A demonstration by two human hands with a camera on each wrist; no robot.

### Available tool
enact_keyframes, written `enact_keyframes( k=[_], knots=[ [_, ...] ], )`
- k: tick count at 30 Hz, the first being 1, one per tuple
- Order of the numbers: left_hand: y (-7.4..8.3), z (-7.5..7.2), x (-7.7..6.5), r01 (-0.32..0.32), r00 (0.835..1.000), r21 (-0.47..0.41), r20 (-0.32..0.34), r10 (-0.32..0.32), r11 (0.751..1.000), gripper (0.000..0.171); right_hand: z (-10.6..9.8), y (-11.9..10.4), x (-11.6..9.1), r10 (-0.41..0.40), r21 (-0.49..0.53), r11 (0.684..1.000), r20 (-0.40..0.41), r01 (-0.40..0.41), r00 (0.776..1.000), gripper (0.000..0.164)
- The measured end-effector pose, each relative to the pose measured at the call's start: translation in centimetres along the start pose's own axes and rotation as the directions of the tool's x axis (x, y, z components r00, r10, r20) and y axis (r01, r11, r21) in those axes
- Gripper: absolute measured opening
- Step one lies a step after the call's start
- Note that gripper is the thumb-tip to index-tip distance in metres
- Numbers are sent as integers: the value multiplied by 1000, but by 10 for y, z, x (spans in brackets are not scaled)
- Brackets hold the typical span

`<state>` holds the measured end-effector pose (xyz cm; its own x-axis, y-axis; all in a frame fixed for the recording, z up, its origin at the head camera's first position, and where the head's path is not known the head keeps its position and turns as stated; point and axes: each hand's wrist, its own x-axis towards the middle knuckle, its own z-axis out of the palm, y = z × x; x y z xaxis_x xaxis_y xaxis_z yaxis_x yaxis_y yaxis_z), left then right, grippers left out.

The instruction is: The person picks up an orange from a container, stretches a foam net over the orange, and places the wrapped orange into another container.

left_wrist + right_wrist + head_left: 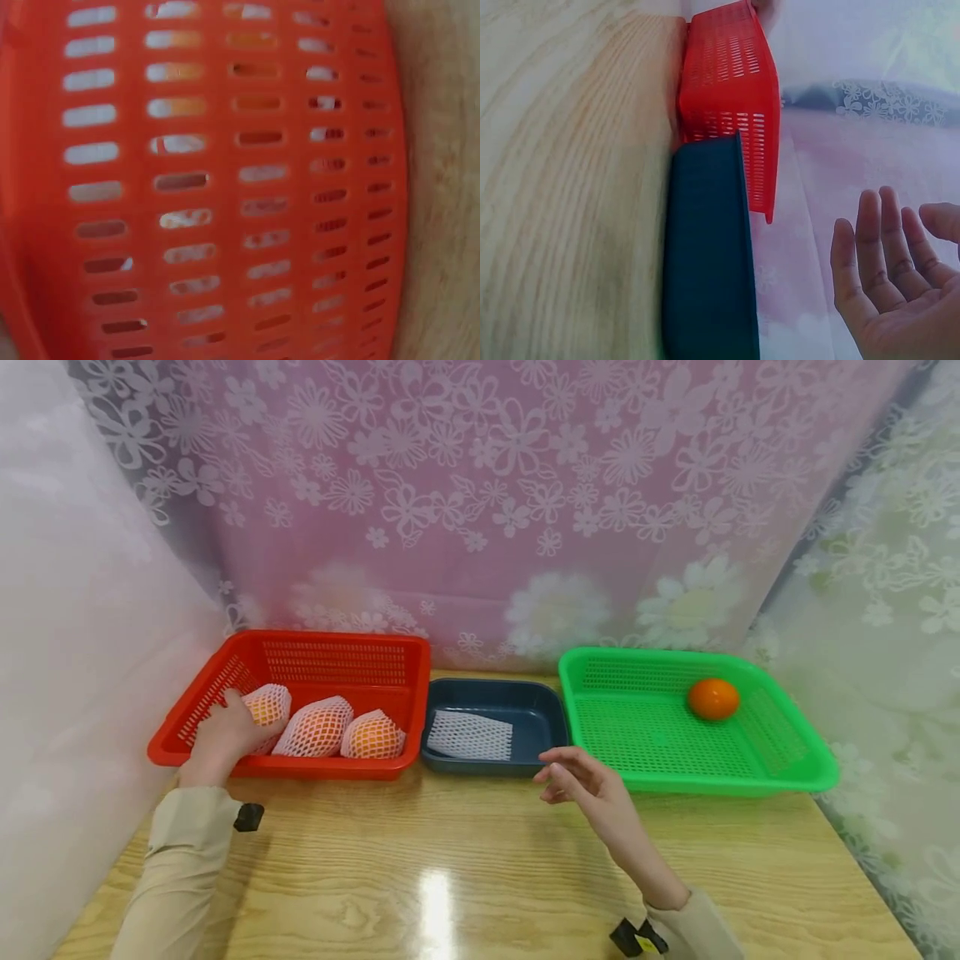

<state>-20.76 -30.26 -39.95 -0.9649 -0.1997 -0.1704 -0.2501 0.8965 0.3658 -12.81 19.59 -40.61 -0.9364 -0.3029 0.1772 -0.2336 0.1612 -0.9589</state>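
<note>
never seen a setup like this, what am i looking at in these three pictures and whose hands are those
No machine here, just a person's bare left hand and right hand. The wide picture is from a head camera; the other two are from wrist cameras, the left one close to the red basket. On the wooden table stand that basket with three netted fruits, a dark tray with a flat foam net, and a green basket with one bare orange fruit. The left hand grips the leftmost netted fruit; the right hand hovers above the table, holding nothing.
</note>
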Motion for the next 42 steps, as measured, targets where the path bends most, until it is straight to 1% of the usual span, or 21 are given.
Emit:
enact_keyframes(
  k=[2,4,6,8,10,14,18,21,23,25,26,28,29,31,33,36,39,42],
  knots=[
    [-2,-1,2,12,998,26,68,-13,1000,105,0,-2,0,-8,0,1000,0,8,1000,27],
    [-3,-3,4,20,991,41,128,-25,999,105,-1,-4,0,-18,2,1000,1,18,1000,27],
    [-4,-3,5,18,986,46,164,-26,999,107,-3,-6,0,-30,0,1000,4,30,1000,27],
    [-5,-4,4,10,984,39,178,-17,999,109,-7,-8,0,-42,-9,999,0,42,999,27],
    [-6,-5,4,-7,985,41,173,0,999,112,-12,-11,1,-59,-18,998,-8,59,998,27],
    [-7,-4,3,-7,990,28,138,3,1000,114,-32,-22,5,-92,-58,994,-44,89,995,27],
    [-7,-2,2,-10,997,25,74,8,1000,110,-63,-43,13,-153,-161,978,-98,136,983,27],
    [-6,-1,0,-40,999,42,21,39,998,103,-91,-58,24,-223,-281,944,-154,173,963,28],
    [-6,0,-2,-55,998,51,-11,55,997,98,-112,-63,35,-259,-386,907,-197,167,946,28],
    [-4,1,-3,-64,997,55,-35,66,996,95,-135,-62,48,-284,-491,859,-224,143,932,27],
    [-4,1,-4,-67,997,53,-41,69,996,94,-148,-59,55,-284,-541,832,-232,120,930,27],
    [-2,3,-4,-58,997,40,-54,60,998,93,-172,-53,69,-278,-638,767,-239,66,930,27],
    [-2,4,-4,-57,996,34,-60,59,998,92,-184,-49,75,-267,-675,736,-238,38,934,27],
    [-2,5,-3,-58,996,22,-73,59,998,90,-207,-41,85,-240,-752,659,-241,-24,941,28],
    [-2,7,-3,-65,993,10,-93,66,998,88,-225,-32,92,-211,-809,584,-236,-71,949,28],
    [-3,8,-1,-93,987,5,-128,93,996,85,-247,-17,102,-168,-858,504,-217,-105,962,26],
    [-4,9,0,-116,984,7,-138,116,993,85,-264,-2,109,-137,-888,448,-180,-101,974,24],
    [-4,9,0,-124,984,9,-127,124,992,85,-279,10,113,-51,-907,406,-144,-111,988,26]
  ],
)
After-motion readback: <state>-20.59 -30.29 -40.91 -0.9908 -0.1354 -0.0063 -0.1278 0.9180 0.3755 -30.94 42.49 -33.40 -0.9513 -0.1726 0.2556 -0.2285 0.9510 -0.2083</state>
